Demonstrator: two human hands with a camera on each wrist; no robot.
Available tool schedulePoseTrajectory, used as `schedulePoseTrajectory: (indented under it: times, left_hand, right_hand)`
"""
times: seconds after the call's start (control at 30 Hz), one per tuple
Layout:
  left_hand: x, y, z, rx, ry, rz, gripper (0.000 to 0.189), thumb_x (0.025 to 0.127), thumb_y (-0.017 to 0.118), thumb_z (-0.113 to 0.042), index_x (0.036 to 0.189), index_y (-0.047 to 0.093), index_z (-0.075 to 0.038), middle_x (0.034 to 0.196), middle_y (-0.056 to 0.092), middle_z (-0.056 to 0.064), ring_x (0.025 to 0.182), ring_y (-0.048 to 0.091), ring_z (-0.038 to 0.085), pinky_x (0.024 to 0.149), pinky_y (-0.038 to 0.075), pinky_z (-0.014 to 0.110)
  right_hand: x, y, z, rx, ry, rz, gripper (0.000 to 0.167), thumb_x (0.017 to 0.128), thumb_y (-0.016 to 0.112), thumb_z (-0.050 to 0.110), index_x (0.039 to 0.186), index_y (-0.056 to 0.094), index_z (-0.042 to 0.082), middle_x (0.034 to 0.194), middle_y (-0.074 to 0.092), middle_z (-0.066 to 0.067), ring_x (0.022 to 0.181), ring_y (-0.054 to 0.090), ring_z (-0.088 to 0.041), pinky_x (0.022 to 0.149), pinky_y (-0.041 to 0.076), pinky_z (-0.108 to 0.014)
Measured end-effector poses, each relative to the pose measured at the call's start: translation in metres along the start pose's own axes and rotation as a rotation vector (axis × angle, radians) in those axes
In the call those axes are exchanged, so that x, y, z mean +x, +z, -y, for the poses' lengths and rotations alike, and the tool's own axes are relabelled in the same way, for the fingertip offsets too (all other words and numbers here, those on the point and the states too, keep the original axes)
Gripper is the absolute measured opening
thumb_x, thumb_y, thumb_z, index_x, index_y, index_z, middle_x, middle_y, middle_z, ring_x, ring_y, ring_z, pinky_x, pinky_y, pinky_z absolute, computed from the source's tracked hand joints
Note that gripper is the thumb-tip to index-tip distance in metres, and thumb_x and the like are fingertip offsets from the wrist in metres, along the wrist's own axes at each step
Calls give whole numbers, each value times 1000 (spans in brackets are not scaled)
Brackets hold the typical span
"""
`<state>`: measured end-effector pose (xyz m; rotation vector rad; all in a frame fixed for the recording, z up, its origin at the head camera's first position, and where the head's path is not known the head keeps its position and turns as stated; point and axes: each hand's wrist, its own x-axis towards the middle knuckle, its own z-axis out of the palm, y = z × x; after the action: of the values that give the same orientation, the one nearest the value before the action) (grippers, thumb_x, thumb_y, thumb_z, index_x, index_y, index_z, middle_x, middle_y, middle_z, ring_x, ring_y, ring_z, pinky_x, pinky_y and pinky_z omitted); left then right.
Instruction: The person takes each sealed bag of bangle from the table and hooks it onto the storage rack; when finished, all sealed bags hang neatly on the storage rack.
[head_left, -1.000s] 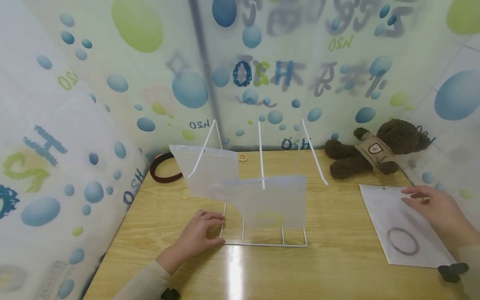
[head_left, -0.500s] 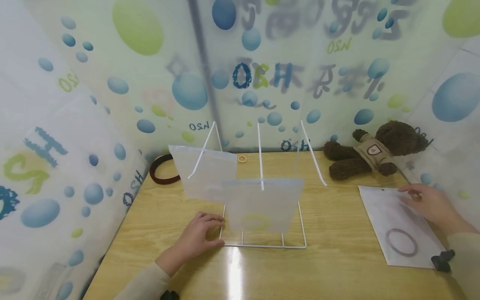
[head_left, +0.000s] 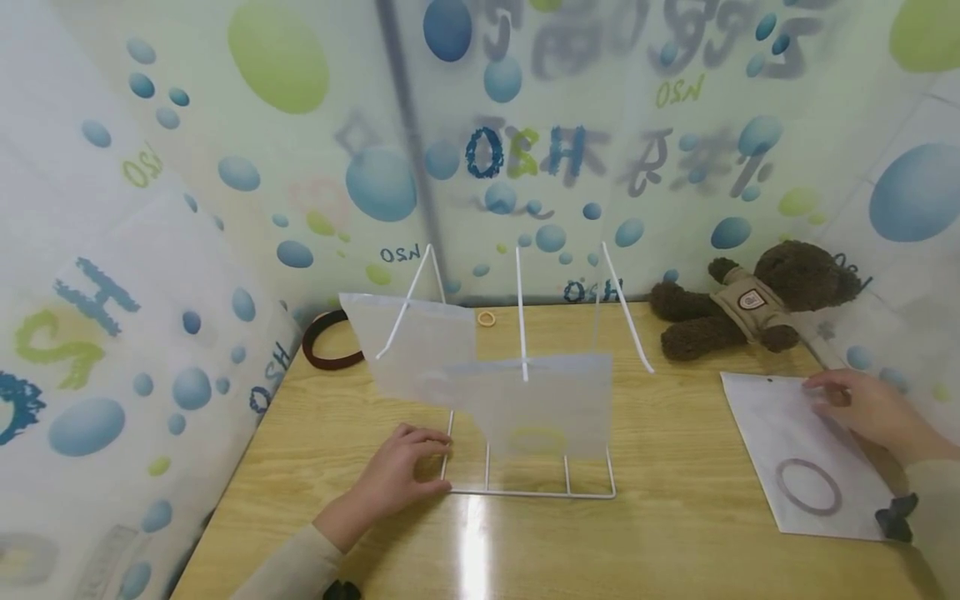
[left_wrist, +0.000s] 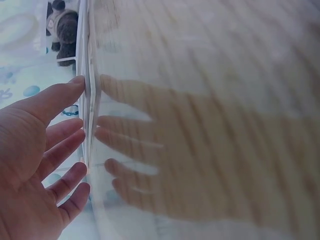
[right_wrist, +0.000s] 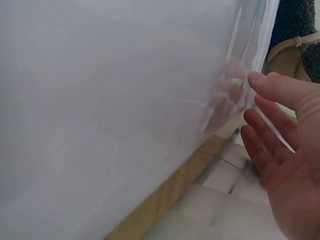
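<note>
My left hand [head_left: 397, 475] touches the near left corner of a white wire rack [head_left: 525, 495], thumb at the front bar and fingertips along the side bar. In the left wrist view, its fingers [left_wrist: 70, 182] are spread and only lightly bent. From the rack's prongs hang two translucent plastic bags: one bag [head_left: 416, 342] at the back left and one bag [head_left: 540, 400] in front, with a yellow ring [head_left: 537, 439] showing through. My right hand [head_left: 873, 408] is at the upper right edge of a flat frosted bag [head_left: 780, 417] containing a mauve ring [head_left: 808, 487]; its thumb and fingers are apart.
A brown teddy bear [head_left: 750, 304] lies at the back right of the wooden table [head_left: 675, 467]. At the back left stands a dark brown hoop [head_left: 333, 362], and a small tan ring [head_left: 487, 318] sits behind the rack. Patterned curtains [head_left: 300, 208] enclose the table.
My right hand has shifted slightly forward and closer onto the flat bag's upper edge. The front hanging bag has swung left and back right. My left hand stays at the rack's corner.
</note>
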<state>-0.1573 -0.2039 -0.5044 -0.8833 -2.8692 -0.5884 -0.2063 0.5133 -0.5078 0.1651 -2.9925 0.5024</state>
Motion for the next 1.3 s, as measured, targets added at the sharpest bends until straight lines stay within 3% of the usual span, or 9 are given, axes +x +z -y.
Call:
schedulePoseTrajectory:
  times: [0.2, 0.37, 0.6, 0.93, 1.17, 1.3]
  left_hand:
    - [0, -1, -2, 4, -3, 1, 47, 77, 90, -37, 117, 77, -16, 131, 71, -3, 113, 56, 20, 98, 50, 43]
    - [0, -1, -2, 7, -16, 5, 47, 78, 90, -37, 117, 77, -16, 131, 70, -4, 115, 56, 19, 99, 50, 43]
    - [0, 0, -2, -3, -11, 1, 47, 77, 90, -37, 118, 77, -17, 132, 70, -4, 114, 56, 19, 98, 50, 44]
    - [-1, 2, -1, 3, -8, -5, 45, 78, 90, -38, 116, 77, -18, 131, 70, -6, 113, 56, 18, 97, 51, 42]
    - [-1, 2, 0, 10, -14, -2, 45, 78, 89, -38, 117, 77, -18, 132, 70, -6, 113, 56, 18, 98, 51, 43]
    - [-1, 2, -1, 3, -18, -5, 46, 77, 90, -38, 117, 77, -19, 132, 70, -6, 115, 56, 19, 99, 51, 44]
  right_hand:
    - [2, -4, -2, -33, -25, 27, 37, 78, 83, 5, 109, 69, -9, 112, 64, -38, 101, 60, -58, 82, 50, -67]
    - [4, -9, -1, -26, 33, 97, 41, 80, 80, 7, 114, 65, -12, 110, 64, -39, 101, 59, -59, 81, 51, -66]
    - [8, -8, -6, -47, 36, 110, 44, 82, 80, 9, 116, 63, -11, 102, 67, -35, 95, 63, -55, 75, 55, -60]
    - [12, -4, -12, -24, 29, 86, 36, 83, 79, 8, 113, 67, -8, 96, 68, -29, 89, 65, -49, 72, 55, -57]
    - [12, 0, -11, -35, 20, 10, 33, 79, 80, 1, 108, 68, -9, 94, 66, -26, 87, 63, -44, 72, 52, -58]
    - [10, 1, -10, -13, 71, -10, 31, 81, 78, -1, 108, 66, -9, 97, 64, -30, 89, 62, -48, 72, 51, -59]
